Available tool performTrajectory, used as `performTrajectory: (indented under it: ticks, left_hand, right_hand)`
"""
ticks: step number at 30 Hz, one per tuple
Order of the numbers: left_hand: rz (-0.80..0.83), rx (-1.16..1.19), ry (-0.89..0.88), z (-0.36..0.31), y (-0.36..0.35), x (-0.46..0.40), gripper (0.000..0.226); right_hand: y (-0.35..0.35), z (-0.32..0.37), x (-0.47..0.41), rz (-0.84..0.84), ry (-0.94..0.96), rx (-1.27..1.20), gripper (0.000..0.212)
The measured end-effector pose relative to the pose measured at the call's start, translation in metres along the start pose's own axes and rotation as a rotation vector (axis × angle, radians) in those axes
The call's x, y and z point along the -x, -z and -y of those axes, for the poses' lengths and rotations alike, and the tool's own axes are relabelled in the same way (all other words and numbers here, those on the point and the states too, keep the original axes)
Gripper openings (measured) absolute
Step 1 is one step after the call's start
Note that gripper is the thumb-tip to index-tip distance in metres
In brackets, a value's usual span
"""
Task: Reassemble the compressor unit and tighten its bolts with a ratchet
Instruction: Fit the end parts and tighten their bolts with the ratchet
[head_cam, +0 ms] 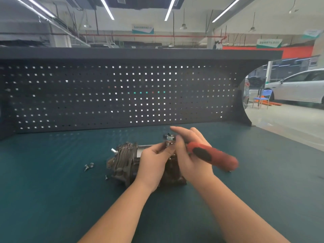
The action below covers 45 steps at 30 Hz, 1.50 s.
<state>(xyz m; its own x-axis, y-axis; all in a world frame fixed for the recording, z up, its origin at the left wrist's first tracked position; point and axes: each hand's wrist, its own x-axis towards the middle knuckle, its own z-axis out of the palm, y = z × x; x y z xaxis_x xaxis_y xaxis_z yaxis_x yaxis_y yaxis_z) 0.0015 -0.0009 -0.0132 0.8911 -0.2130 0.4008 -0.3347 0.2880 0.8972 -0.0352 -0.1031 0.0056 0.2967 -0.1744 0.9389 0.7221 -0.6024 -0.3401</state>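
Note:
A dark, ribbed metal compressor unit point(122, 160) lies on the green bench top, partly hidden by both hands. My right hand point(190, 155) grips a ratchet by its red-and-black handle point(213, 156), index finger stretched out; the ratchet's metal head point(169, 137) sits over the top of the compressor. My left hand point(154, 163) rests on the compressor and pinches the socket or bolt just under the ratchet head. Two loose bolts point(89, 166) lie left of the unit, and a small screw point(106, 177) lies at its near left corner.
The green bench mat point(52, 190) stretches wide on both sides. A dark pegboard back wall point(114, 95) with an overhanging shelf closes the far edge. Beyond the bench's right end stand a blue chair point(263, 99) and a white car point(298, 86).

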Motion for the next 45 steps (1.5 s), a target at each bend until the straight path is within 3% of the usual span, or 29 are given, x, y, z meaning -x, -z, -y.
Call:
performTrajectory:
  ticks: [2,6,9,11,14,18,23,25,28,30,33,35,37,41,43,45]
  left_hand:
    - [-0.007,-0.002,-0.002,0.003,0.001,-0.003,0.022]
    - [-0.025,0.031,0.022,0.007,0.005,-0.005,0.022]
    - [-0.026,-0.008,0.007,0.007,0.003,-0.004,0.017]
    - [-0.054,-0.046,0.002,0.007,0.001,-0.004,0.014]
    - [-0.103,-0.064,0.013,0.006,-0.001,-0.002,0.016]
    - [-0.109,-0.106,-0.019,0.005,-0.001,0.001,0.015]
    - [-0.067,-0.069,0.008,-0.003,-0.002,0.004,0.018]
    - [-0.019,0.007,0.068,-0.006,-0.002,0.007,0.027]
    - [0.024,0.026,0.096,-0.006,-0.002,0.006,0.067]
    - [0.019,-0.028,0.038,-0.005,-0.002,0.005,0.067]
    - [-0.004,-0.054,-0.001,-0.004,-0.003,0.003,0.030]
    - [-0.018,-0.096,-0.012,-0.002,0.000,0.001,0.013]
    - [-0.035,-0.096,0.010,0.000,0.001,0.000,0.014]
    - [-0.059,-0.089,0.019,0.004,0.002,-0.001,0.017]
    - [-0.021,-0.084,0.022,0.005,0.004,-0.002,0.018]
    - [0.057,-0.104,0.043,0.004,0.008,-0.004,0.019]
  right_hand:
    - [0.005,-0.012,-0.003,-0.021,-0.129,-0.212,0.016]
    - [0.009,-0.030,-0.014,-0.062,-0.631,-0.560,0.004]
    - [0.013,-0.035,-0.020,-0.092,-0.868,-0.847,0.023]
    - [0.016,-0.035,-0.021,-0.107,-0.851,-0.837,0.028]
    - [0.009,-0.024,-0.017,-0.095,-0.650,-0.458,0.036]
    - [-0.006,-0.007,-0.012,-0.225,-0.611,-0.342,0.041]
    - [-0.022,0.022,-0.002,-0.148,-0.362,-0.144,0.045]
    - [-0.029,0.032,0.004,-0.159,-0.318,-0.117,0.048]
    - [-0.027,0.031,0.003,-0.094,-0.286,0.019,0.049]
    - [-0.021,0.022,0.001,-0.026,-0.237,0.145,0.047]
    - [-0.006,0.010,0.002,-0.051,-0.148,0.025,0.042]
    - [0.004,-0.001,-0.003,-0.003,-0.260,-0.117,0.031]
    - [0.012,-0.015,-0.013,0.013,-0.439,-0.293,0.020]
    - [0.019,-0.039,-0.022,0.067,-0.758,-0.717,0.032]
    - [0.018,-0.043,-0.021,0.078,-0.829,-0.803,0.034]
    - [0.019,-0.042,-0.021,0.058,-0.768,-0.713,0.034]
